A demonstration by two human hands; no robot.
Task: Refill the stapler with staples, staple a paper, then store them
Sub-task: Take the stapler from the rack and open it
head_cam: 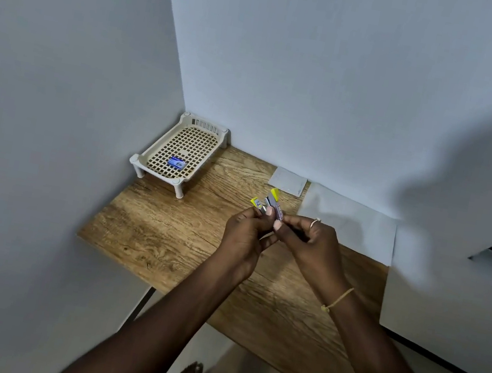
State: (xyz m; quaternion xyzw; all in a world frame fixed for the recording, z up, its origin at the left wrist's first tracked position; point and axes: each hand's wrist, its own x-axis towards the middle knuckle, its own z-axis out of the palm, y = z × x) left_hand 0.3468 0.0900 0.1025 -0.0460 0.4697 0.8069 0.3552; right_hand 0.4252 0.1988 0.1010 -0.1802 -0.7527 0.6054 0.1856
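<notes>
The 2 hands meet above the wood-grain table (148, 235): left hand (244, 235) and right hand (310, 242) both pinch the near end of the small purple-and-yellow stapler (274, 205), splayed open, long axis pointing away. The blue staple box (176, 162) lies in the cream lattice basket (156, 171), nearer the left hand.

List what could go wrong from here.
1. The stapler looks open and is held above the table by the left hand and right hand; it might slip and drop.
2. Fingers grip its parts closely and might get pinched if it snaps shut.
</notes>
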